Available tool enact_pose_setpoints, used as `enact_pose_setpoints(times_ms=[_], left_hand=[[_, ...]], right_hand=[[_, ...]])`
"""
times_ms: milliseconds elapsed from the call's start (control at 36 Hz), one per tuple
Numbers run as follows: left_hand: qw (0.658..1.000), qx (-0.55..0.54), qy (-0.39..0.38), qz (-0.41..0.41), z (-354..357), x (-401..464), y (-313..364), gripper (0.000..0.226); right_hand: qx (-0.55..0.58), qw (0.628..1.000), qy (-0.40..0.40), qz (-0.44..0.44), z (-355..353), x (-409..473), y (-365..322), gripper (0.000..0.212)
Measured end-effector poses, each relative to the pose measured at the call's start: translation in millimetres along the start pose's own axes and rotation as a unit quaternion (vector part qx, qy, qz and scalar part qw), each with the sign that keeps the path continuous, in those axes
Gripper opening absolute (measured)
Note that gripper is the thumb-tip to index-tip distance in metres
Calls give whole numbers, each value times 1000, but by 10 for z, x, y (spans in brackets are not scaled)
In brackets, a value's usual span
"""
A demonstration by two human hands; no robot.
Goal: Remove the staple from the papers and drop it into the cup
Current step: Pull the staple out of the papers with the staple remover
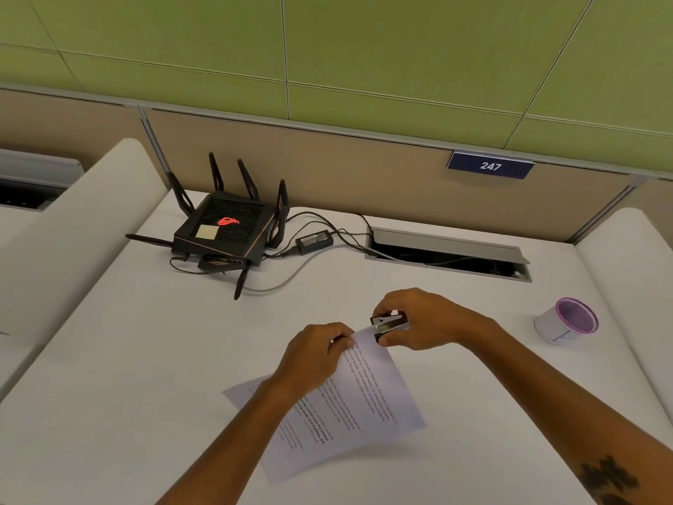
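Observation:
White printed papers lie tilted on the white desk, their far corner lifted. My left hand pinches that corner from the left. My right hand grips a black and silver staple remover, whose jaws sit right at the corner of the papers. The staple itself is too small to make out. A white paper cup with a purple rim and inside stands on the desk to the right, well apart from both hands.
A black router with several antennas, a power brick and loose cables sit at the back left. An open cable hatch is set into the desk behind the hands. White side dividers flank the desk.

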State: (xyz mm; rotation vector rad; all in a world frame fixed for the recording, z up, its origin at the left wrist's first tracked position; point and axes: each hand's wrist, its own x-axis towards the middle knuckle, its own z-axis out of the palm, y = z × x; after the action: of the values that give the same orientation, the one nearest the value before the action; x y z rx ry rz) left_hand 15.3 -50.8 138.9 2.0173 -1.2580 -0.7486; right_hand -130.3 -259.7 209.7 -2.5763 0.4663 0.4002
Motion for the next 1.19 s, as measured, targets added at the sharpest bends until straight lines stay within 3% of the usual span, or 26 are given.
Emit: enact_pose_setpoints(times_ms=[167,528,1194], left_hand=[[1000,5,6,4,-37,-119,-37,8],[998,37,40,19,-100,-271,-64,24],[998,37,17,47,-154,-475,-16,24]], right_hand=[[-23,1000,-3,-6,25,-39,-88,43],[-41,999,-3,-20,54,-160,-299,47],[-90,996,7,-28,151,-248,-634,43]])
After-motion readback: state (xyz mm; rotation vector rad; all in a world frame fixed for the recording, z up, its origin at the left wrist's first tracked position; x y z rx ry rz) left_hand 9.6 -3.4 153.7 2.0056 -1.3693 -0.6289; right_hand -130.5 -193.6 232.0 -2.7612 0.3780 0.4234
